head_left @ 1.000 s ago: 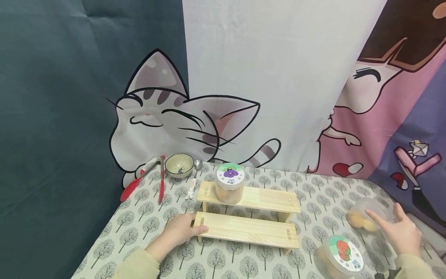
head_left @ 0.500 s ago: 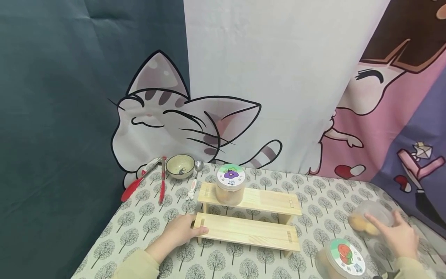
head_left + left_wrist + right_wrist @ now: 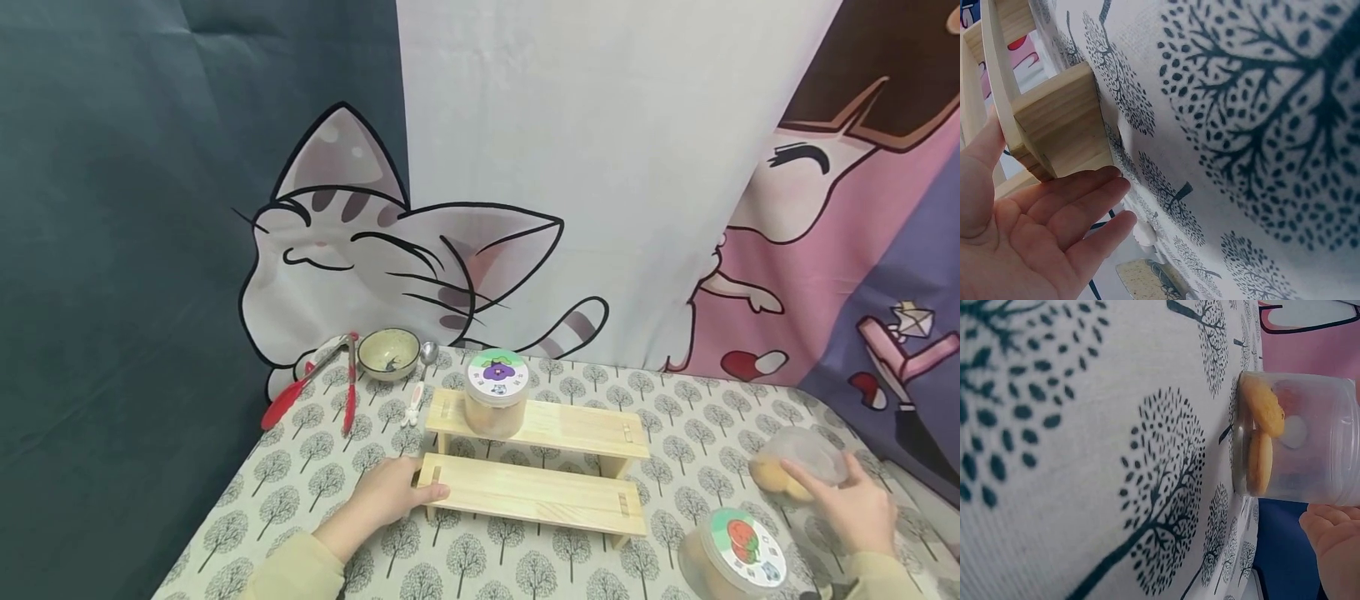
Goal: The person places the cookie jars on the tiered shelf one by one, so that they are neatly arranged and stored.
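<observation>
In the head view's lower right, the right hand (image 3: pixel 861 507) grips the clear tub (image 3: pixel 810 448) in a wide span, likely to suit its girth, while left of lower centre the left hand (image 3: pixel 388 493) pinches the wooden rack (image 3: pixel 536 497) by its end, probably to steady it.

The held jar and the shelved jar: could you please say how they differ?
The held jar is off the wooden stand; the shelved jar sits on its upper step. The held jar shows no picture on top; the shelved jar's lid bears a purple one. Both have see-through sides.
</observation>
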Demonstrator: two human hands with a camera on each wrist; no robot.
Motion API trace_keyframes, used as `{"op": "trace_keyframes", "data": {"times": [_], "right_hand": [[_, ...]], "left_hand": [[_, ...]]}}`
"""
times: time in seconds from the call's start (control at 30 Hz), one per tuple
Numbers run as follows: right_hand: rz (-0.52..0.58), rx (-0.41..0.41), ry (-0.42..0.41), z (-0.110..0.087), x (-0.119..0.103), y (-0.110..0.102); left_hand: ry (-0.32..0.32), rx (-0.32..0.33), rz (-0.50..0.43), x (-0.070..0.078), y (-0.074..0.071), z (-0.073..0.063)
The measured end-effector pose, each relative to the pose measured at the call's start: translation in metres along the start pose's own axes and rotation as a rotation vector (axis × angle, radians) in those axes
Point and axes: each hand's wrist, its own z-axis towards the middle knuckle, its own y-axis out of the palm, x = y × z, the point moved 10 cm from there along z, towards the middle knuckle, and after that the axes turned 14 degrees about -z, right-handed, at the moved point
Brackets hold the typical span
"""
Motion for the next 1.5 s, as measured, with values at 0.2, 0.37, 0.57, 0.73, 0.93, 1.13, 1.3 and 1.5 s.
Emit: {"op": "trace_keyframes", "data": {"times": [0.2, 0.37, 0.57, 0.73, 0.93, 1.13, 1.3, 1.5], "right_hand": [[0.033, -0.004, 0.024, -0.003, 0.003, -0.001], [0.049, -0.013, 0.057, -0.007, 0.009, -0.003], [0.026, -0.030, 0.111, -0.012, 0.015, -0.004], [0.021, -0.028, 0.124, -0.013, 0.015, -0.005], [-0.007, 0.020, 0.066, -0.016, 0.004, -0.017], [-0.022, 0.036, -0.007, -0.020, -0.018, -0.032], [-0.007, 0.060, -0.047, -0.026, -0.038, -0.043], [0.055, 0.073, -0.108, -0.037, -0.061, -0.055]], "left_hand": [[0.012, -0.007, 0.001, 0.003, 0.001, 0.000], [0.028, -0.025, -0.006, 0.007, 0.003, -0.001], [0.036, -0.034, 0.007, 0.010, 0.005, -0.002], [0.028, -0.026, 0.014, 0.009, 0.004, -0.002], [0.035, -0.018, 0.020, 0.007, 0.003, -0.002], [0.029, -0.011, 0.011, 0.004, 0.003, -0.001], [0.019, -0.008, 0.002, 0.002, 0.001, -0.001], [0.019, -0.008, -0.003, 0.002, 0.000, -0.001]]}}
